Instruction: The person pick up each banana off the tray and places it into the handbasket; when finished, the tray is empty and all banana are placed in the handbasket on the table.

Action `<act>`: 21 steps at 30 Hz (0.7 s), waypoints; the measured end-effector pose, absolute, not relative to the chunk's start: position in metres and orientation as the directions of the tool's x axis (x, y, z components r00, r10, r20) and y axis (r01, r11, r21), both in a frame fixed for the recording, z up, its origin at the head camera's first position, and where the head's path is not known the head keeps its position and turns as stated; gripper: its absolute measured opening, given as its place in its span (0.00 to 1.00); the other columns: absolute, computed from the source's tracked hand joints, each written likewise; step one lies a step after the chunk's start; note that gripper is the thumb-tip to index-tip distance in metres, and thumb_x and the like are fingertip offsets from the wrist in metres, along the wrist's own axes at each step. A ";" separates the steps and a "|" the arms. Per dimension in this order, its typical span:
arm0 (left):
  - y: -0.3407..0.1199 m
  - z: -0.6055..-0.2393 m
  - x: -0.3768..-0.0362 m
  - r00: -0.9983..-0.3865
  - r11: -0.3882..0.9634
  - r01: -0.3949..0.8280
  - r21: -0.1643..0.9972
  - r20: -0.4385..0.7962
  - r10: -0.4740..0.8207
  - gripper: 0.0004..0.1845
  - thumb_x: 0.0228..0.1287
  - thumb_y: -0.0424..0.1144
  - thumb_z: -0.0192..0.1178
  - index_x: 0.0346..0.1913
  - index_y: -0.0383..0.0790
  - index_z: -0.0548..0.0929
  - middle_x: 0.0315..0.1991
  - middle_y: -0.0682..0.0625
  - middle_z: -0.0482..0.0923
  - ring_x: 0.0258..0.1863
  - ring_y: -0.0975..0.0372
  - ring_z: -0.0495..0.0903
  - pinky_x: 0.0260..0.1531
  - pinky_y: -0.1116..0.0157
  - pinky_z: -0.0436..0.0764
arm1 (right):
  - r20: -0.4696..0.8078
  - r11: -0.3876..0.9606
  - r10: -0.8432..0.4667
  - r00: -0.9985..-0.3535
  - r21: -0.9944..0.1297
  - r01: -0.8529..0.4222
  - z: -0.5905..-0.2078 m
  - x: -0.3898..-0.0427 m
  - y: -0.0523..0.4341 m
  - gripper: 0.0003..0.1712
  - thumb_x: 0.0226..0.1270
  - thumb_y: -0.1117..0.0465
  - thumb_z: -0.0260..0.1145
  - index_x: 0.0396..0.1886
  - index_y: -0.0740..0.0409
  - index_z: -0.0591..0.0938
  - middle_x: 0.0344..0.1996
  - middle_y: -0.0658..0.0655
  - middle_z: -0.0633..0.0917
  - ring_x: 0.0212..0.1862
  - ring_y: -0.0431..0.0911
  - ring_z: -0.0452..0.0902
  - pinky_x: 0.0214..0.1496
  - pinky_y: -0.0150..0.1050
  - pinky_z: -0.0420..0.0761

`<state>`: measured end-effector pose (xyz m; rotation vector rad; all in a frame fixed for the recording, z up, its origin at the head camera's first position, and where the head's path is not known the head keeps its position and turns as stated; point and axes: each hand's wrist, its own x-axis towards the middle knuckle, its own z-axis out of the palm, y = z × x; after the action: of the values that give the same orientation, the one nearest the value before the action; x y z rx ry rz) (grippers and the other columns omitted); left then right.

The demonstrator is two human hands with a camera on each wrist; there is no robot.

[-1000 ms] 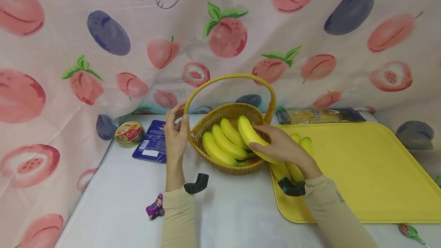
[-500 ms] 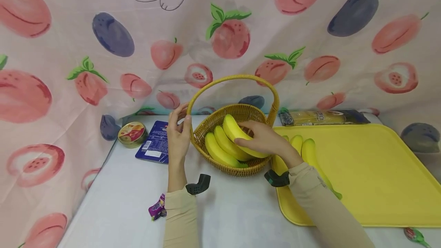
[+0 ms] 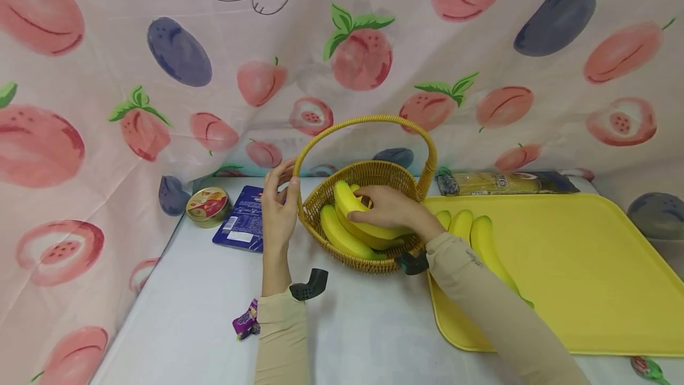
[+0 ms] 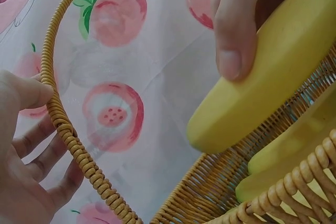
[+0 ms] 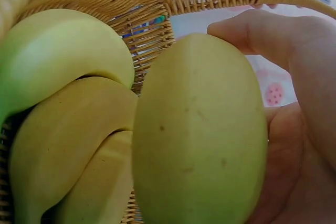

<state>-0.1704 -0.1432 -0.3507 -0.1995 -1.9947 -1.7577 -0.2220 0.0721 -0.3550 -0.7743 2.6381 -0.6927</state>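
My right hand [image 3: 392, 210] grips a yellow banana [image 3: 346, 201] over the wicker basket [image 3: 369, 265]. The right wrist view shows this banana [image 5: 199, 129] close up, with several others [image 5: 68, 150] lying beneath and beside it inside the basket. In the left wrist view, the right thumb presses on the held banana [image 4: 247, 108]. My left hand [image 3: 279, 218] holds the left side of the basket's arched handle [image 4: 79, 153], thumb on one side and fingers behind it. More bananas [image 3: 483, 239] lie on the yellow tray [image 3: 566, 278], partly hidden by the right sleeve.
To the left of the basket are a round tin [image 3: 208, 207] and a blue packet [image 3: 240, 221]. A purple-wrapped candy [image 3: 247, 321] lies by the left sleeve. Behind the tray is a long clear packet [image 3: 491, 183]; a lollipop [image 3: 646, 367] lies at its front. A fruit-print cloth [image 3: 299, 34] hangs behind.
The right hand has carried the banana leftward, from the basket's right side to over the bananas inside. My left hand keeps its hold on the handle. The head view has shifted slightly.
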 end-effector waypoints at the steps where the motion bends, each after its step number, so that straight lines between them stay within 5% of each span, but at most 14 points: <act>1: -0.143 -0.351 -0.170 -0.878 0.169 0.408 0.897 0.437 -0.196 0.18 0.70 0.32 0.51 0.60 0.36 0.74 0.52 0.39 0.70 0.54 0.58 0.72 0.53 0.60 0.75 | -0.156 0.739 -0.574 -0.804 -0.522 -0.426 -0.356 -0.223 0.070 0.34 0.61 0.39 0.61 0.60 0.56 0.74 0.44 0.53 0.81 0.45 0.44 0.76 0.50 0.41 0.75; 7: -0.143 -0.352 -0.171 -0.880 0.181 0.401 0.898 0.432 -0.198 0.18 0.70 0.32 0.51 0.61 0.35 0.73 0.53 0.39 0.70 0.55 0.56 0.72 0.56 0.56 0.74 | -0.186 0.719 -0.612 -0.769 -0.536 -0.443 -0.360 -0.227 0.058 0.23 0.62 0.42 0.61 0.44 0.56 0.77 0.25 0.53 0.72 0.27 0.42 0.66 0.32 0.36 0.65; 14: -0.144 -0.351 -0.171 -0.883 0.194 0.388 0.901 0.424 -0.201 0.18 0.70 0.32 0.51 0.61 0.37 0.73 0.53 0.40 0.70 0.55 0.59 0.72 0.56 0.59 0.74 | -0.237 0.745 -0.592 -0.770 -0.524 -0.412 -0.366 -0.228 0.040 0.34 0.60 0.39 0.61 0.59 0.56 0.74 0.38 0.52 0.81 0.35 0.41 0.74 0.40 0.36 0.74; 21: -0.144 -0.352 -0.171 -0.880 0.198 0.396 0.897 0.432 -0.198 0.18 0.70 0.33 0.51 0.61 0.37 0.73 0.53 0.39 0.70 0.55 0.59 0.71 0.56 0.57 0.74 | -0.275 0.736 -0.611 -0.742 -0.542 -0.405 -0.373 -0.227 0.026 0.34 0.59 0.41 0.62 0.58 0.59 0.75 0.39 0.53 0.81 0.36 0.43 0.75 0.40 0.35 0.75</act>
<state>-0.1706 -0.1442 -0.3524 -0.1836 -2.0222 -1.7266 -0.2267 0.0256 -0.3733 -0.7750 2.4969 -0.6357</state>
